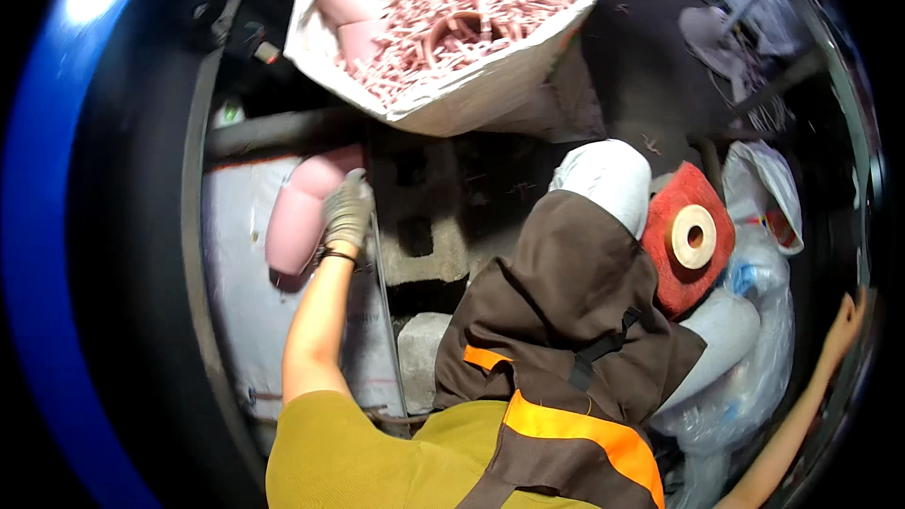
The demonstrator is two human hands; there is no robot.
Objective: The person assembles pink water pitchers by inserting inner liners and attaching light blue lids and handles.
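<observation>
At the left, a glossy pink moulded piece (pixel 296 217) with a rounded body and a narrowed waist lies on a pale, sheet-covered surface (pixel 240 302). My left hand (pixel 348 210), in a light work glove, grips its right side; the piece hides part of the fingers. At the far right edge is my right hand (pixel 844 322), bare, with its fingers stretched out and slightly apart beside a dark upright frame (pixel 864 269). Nothing shows in it.
A large white sack (pixel 490 106) ahead holds pink sticks and curved pink pieces. Concrete blocks (pixel 424 250) stand beside the surface. Near my knee, a tape roll (pixel 693 236) rests on a red pad (pixel 671 193). Clear plastic bags (pixel 754 349) lie at the right.
</observation>
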